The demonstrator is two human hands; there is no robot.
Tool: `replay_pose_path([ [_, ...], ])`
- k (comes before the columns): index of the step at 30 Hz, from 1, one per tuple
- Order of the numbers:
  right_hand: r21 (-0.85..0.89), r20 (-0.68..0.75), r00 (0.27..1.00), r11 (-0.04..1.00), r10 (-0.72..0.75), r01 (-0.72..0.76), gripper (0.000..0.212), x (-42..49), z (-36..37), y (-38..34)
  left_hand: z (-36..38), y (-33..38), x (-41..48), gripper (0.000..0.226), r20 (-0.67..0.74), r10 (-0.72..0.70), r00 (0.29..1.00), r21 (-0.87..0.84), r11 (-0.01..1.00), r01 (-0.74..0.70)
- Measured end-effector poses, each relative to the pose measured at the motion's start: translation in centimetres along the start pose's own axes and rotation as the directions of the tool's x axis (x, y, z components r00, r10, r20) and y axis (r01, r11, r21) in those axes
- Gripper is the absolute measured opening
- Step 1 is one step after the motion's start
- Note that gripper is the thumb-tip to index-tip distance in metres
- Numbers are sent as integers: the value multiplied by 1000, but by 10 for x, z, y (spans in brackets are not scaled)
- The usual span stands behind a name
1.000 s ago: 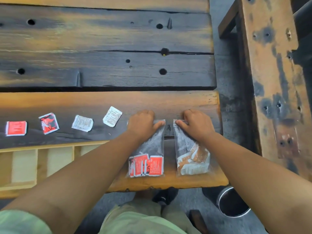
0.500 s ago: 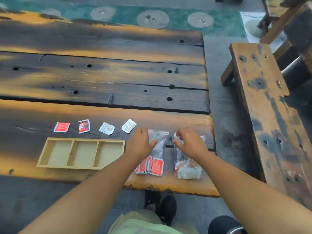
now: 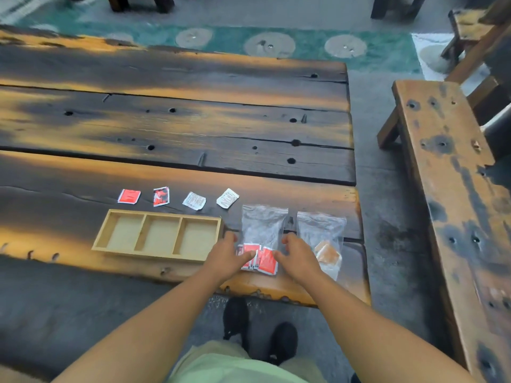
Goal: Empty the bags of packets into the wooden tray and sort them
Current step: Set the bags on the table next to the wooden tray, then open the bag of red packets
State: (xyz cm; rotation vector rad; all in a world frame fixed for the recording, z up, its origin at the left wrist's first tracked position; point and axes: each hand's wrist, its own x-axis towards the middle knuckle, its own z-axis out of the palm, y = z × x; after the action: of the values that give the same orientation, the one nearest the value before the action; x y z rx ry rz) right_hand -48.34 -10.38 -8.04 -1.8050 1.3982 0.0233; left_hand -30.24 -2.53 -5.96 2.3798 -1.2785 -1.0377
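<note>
The clear bag of red packets (image 3: pixel 261 239) lies flat near the table's near edge, with the left hand (image 3: pixel 229 257) at its left side and the right hand (image 3: pixel 297 257) at its right. Both hands are loosely spread, fingers curled toward the bag's lower end, where the red packets are bunched; neither has closed on anything, though whether the fingertips already touch the plastic is hard to tell from this angle.

The step in hand looks like taking up the first bag to empty it. The next move calls for gripping it at the filled end, finding its mouth at the far end, and tipping it over the tray.

Just beyond the right hand, on its outer side, lies a second clear bag (image 3: pixel 322 239) holding orange and pale packets in its lower part. Just beside the left hand, on its outer side, sits the wooden tray (image 3: pixel 101 239), its three compartments all bare. Farther from the hands, past the tray, four loose packets lie in a row: a red one (image 3: pixel 129 196), a red-and-black one (image 3: pixel 161 196), and two white ones (image 3: pixel 194 200) (image 3: pixel 227 198).
</note>
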Motion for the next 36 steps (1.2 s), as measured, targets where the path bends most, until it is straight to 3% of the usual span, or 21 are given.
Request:
replay_pose_path([
  [4,82,51,996,994,69,-73,54,5,19,1,7,-9,11,68,77,-48,996,-141,988,58],
  [7,161,13,992,979,123,-124,59,10,27,0,12,-14,26,62,123,-90,988,-250,961,119],
  [11,363,8,964,897,266,-251,60,12,36,-1,21,-24,41,59,167,-152,974,-361,910,204],
  [15,442,31,935,834,353,-329,59,13,49,1,29,-31,51,55,181,-151,972,-434,874,217],
  [18,484,27,934,813,356,-324,43,14,52,0,28,-29,48,37,220,-108,970,-476,856,203],
  [22,459,52,940,827,339,-323,44,12,52,1,27,-29,43,21,241,-61,969,-514,839,181],
  [29,540,112,949,784,294,-306,26,1,38,-3,17,-31,30,24,275,27,961,-526,841,127],
  [36,643,173,974,733,144,-222,23,-10,13,-28,-4,-27,10,20,147,-62,987,-688,711,148],
])
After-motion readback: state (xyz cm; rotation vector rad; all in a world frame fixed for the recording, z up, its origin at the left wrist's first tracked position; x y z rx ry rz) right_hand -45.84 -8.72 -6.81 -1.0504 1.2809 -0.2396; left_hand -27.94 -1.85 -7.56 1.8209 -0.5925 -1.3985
